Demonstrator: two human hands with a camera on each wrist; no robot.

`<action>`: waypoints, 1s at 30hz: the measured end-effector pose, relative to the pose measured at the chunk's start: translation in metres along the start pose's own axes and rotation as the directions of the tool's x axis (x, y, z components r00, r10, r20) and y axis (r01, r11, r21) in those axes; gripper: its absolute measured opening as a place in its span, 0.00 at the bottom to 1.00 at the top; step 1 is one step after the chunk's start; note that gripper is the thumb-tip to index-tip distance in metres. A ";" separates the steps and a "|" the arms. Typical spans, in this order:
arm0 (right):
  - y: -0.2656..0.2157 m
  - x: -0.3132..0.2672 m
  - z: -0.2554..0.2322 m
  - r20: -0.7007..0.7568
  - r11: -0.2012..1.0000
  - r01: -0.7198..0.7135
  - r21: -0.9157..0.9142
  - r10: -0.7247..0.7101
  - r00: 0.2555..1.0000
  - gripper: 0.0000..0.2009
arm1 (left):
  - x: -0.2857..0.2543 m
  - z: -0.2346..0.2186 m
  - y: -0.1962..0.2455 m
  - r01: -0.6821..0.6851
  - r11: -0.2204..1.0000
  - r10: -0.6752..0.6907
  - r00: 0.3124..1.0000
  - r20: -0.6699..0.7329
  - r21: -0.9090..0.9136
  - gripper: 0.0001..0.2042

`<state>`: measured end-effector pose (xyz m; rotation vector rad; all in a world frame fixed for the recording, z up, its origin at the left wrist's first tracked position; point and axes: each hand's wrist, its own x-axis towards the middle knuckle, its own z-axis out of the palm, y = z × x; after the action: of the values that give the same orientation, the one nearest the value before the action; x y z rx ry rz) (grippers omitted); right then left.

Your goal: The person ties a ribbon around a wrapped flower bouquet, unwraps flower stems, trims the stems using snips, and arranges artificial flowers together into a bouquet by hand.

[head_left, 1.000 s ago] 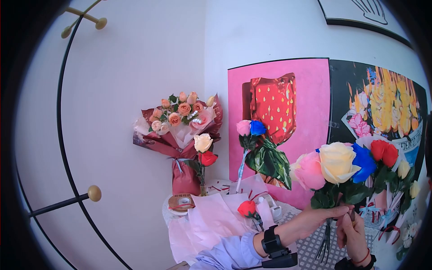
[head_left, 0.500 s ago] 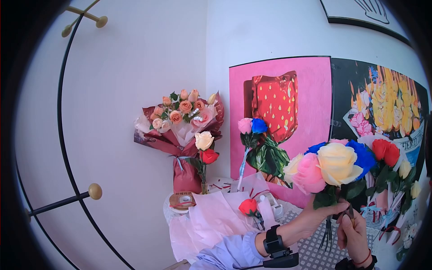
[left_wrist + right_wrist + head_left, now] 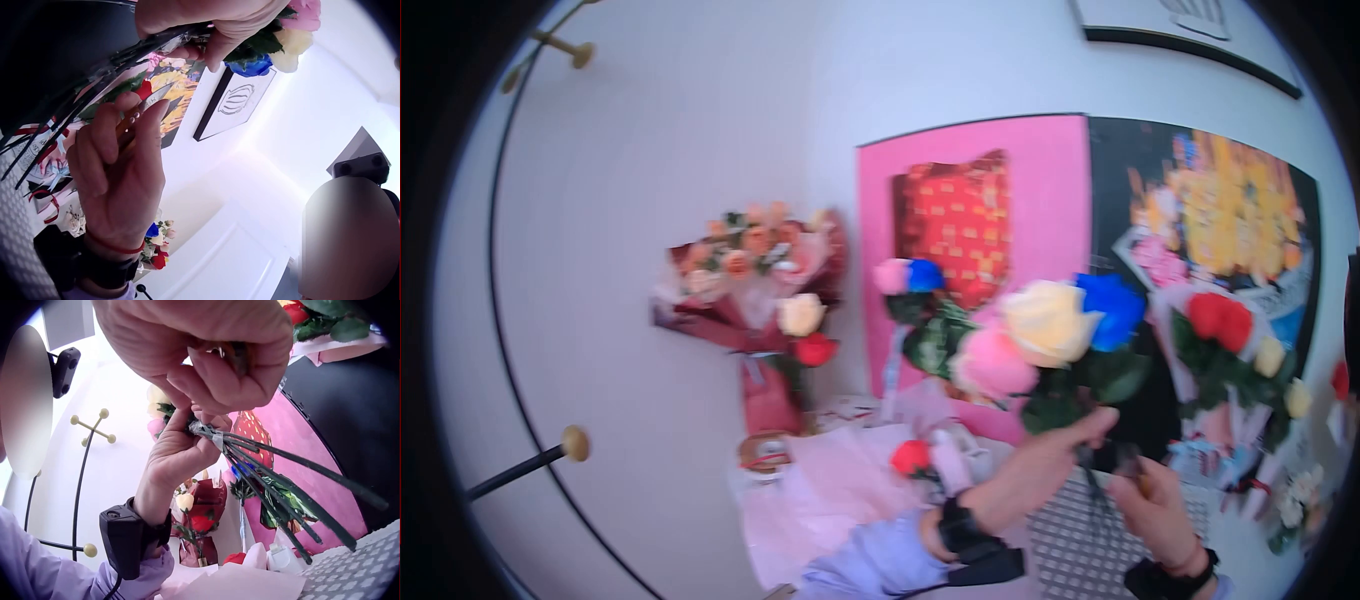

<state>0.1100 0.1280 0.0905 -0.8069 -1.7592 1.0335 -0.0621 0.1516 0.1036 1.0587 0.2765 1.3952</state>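
My left hand [image 3: 1040, 465] grips a bunch of roses just below the blooms: a cream rose [image 3: 1050, 322], a pink rose [image 3: 996, 362] and a blue rose [image 3: 1112, 310] among green leaves. In the right wrist view, clear tape [image 3: 217, 441] wraps the stems [image 3: 294, 490], which fan out below the left hand [image 3: 178, 459]. My right hand [image 3: 1155, 510] is beside the stems, apart from them. In the left wrist view the right hand [image 3: 122, 169] curls round a cutting tool's brown handle [image 3: 127, 128], with pointed metal blades showing.
Pink wrapping paper [image 3: 830, 480] covers the table's left part, with a red rose [image 3: 910, 457] near it. Behind stand a wrapped bouquet [image 3: 772, 395] and a pink-and-blue rose pair [image 3: 908, 277]. More wrapped flowers [image 3: 1222, 322] stand at the right. A coat stand [image 3: 510, 480] is at the left.
The head view has shifted and blurred. The bunch is further left in it and turned a little. My right hand, formerly close against my left by the stems, is now lower and separate from it.
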 end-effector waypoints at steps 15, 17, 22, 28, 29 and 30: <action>0.006 0.004 -0.002 0.029 0.995 0.098 0.038 -0.099 0.995 0.23 | -0.004 0.006 0.003 -0.052 0.999 0.051 0.996 -0.072 -0.007 0.08; 0.007 0.004 -0.001 -0.023 0.984 0.177 -0.029 -0.178 0.984 0.24 | -0.003 0.004 0.002 -0.037 0.999 0.037 0.995 -0.089 -0.007 0.07; 0.014 0.007 0.002 -0.045 0.954 0.294 -0.055 -0.296 0.954 0.20 | -0.001 -0.005 0.001 -0.058 0.998 0.057 0.995 -0.079 -0.014 0.08; 0.005 0.005 0.000 0.022 0.969 0.206 -0.134 -0.205 0.979 0.17 | -0.002 -0.004 0.000 -0.114 0.993 0.114 0.992 -0.062 -0.007 0.10; 0.005 0.005 0.000 0.036 0.971 0.196 -0.138 -0.193 0.981 0.17 | -0.002 -0.002 0.001 -0.114 0.993 0.113 0.992 -0.059 -0.009 0.10; 0.005 0.005 0.000 0.034 0.971 0.195 -0.140 -0.192 0.981 0.17 | -0.003 0.002 0.002 -0.116 0.993 0.115 0.991 -0.063 -0.010 0.10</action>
<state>0.1085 0.1341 0.0878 -0.6968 -1.9045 0.7959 -0.0630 0.1477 0.1047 1.0344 0.2541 1.5339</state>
